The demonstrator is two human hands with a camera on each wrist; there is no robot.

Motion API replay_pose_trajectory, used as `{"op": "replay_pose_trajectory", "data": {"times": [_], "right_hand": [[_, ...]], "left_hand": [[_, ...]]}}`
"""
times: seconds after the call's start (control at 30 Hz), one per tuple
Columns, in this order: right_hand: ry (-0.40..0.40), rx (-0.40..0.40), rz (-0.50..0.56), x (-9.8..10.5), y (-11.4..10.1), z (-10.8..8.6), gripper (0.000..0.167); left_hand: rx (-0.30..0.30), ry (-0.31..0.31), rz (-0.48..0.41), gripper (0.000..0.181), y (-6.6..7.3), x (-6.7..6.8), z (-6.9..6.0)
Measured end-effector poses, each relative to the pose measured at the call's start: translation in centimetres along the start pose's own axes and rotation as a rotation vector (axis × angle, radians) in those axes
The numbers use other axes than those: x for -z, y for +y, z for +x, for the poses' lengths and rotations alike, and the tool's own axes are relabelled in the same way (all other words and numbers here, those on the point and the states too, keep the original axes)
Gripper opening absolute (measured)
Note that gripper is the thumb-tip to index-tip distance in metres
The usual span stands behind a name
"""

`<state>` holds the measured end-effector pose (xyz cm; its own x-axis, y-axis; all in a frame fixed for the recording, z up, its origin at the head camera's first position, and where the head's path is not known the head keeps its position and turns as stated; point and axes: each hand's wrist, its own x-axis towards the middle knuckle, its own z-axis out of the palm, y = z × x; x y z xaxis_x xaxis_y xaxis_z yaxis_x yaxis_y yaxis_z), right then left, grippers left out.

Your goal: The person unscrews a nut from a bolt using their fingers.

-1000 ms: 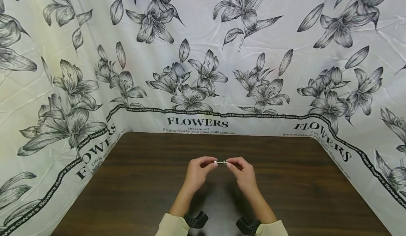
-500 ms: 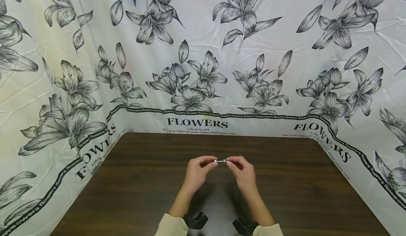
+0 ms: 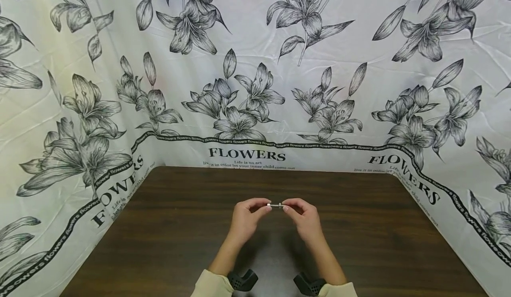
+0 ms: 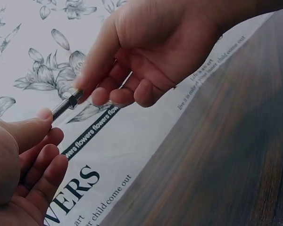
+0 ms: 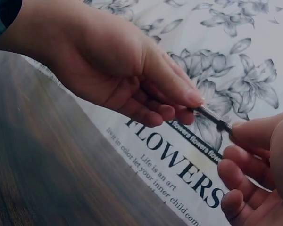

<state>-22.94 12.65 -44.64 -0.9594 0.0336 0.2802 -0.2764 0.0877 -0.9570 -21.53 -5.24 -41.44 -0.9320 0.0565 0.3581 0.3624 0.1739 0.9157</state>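
Note:
A threaded metal bolt (image 3: 274,205) is held level above the table, between my two hands. My left hand (image 3: 244,220) pinches one end of it between thumb and fingers, hiding that tip. A dark nut (image 4: 73,100) sits on the thread near the other end, as the left wrist view shows. There my right hand (image 3: 308,221) pinches the bolt's end with thumb and forefinger, right beside the nut. Whether those fingertips also touch the nut cannot be told. In the right wrist view, bare thread of the bolt (image 5: 208,112) shows between the left thumb and the nut.
Beneath both hands lies a dark brown wooden table (image 3: 179,239). A white cloth (image 3: 255,44) with black flower prints and lettering hangs behind it and along its sides. Black wrist mounts (image 3: 243,280) sit near the pale sleeve cuffs (image 3: 212,283).
Both hands keep their pinch at the two ends of the bolt. In the head view, hands and bolt sit slightly farther left than before, and the backdrop has shifted a little too.

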Motion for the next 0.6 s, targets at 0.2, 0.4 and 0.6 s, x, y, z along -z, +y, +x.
{"op": "replay_pose_trajectory", "data": {"times": [0.2, 0.4, 0.6], "right_hand": [[-0.014, -0.067, -0.034, -0.41, 0.05, 0.02, 0.026], [-0.026, -0.123, -0.062, -0.81, 0.39, -0.07, 0.045], [-0.045, -0.168, 0.003, -1.05, 0.52, -0.16, 0.047]], "left_hand": [[-0.012, 0.005, 0.012, 0.013, -0.18, 0.09, 0.04], [-0.013, -0.002, 0.017, 0.013, -0.23, -0.04, -0.02], [-0.01, -0.027, 0.015, 0.013, -0.34, -0.1, -0.15]]}}
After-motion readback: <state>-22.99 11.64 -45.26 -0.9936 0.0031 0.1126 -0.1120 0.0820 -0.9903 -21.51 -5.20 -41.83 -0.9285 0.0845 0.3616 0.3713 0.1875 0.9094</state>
